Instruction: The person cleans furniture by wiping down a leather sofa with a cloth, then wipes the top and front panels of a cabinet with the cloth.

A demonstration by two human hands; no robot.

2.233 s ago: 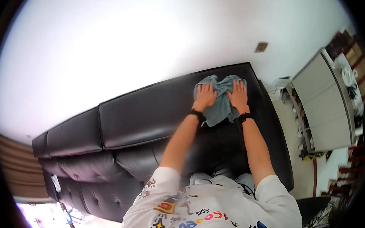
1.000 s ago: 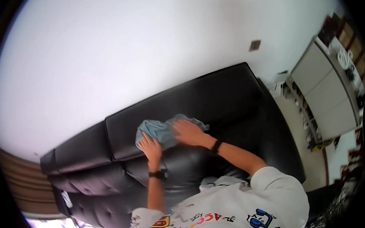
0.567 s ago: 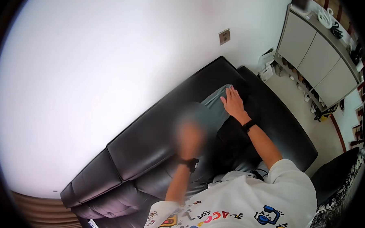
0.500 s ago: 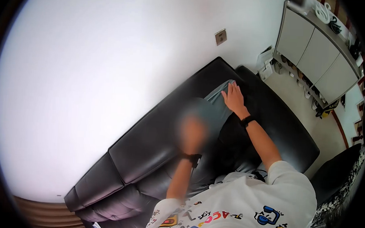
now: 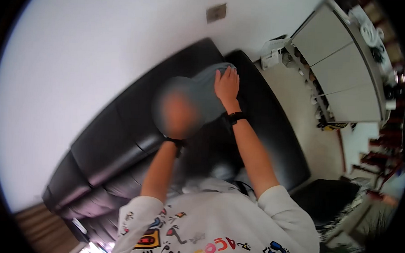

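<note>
A grey-green piece of cloth (image 5: 207, 102) lies on the black leather sofa, with a few folds near its far end. My right hand (image 5: 227, 86) rests on the far right edge of the cloth, its fingers stretched out and lying flat. Over the left part of the cloth is my left hand (image 5: 178, 114). A round blur covers it, so its fingers and anything in them cannot be made out. Dark bands are on both wrists.
The black sofa (image 5: 135, 110) runs along a white wall (image 5: 102, 45) with a wall socket (image 5: 216, 12). To the right, a grey cabinet (image 5: 332, 55) stands above shoes on the floor. A dark cushion-like thing (image 5: 319, 201) lies at the lower right.
The head view has turned, so the sofa, cloth and both hands appear farther left and higher. My right hand stays flat on the cloth's edge, and my left remains over its left part.
</note>
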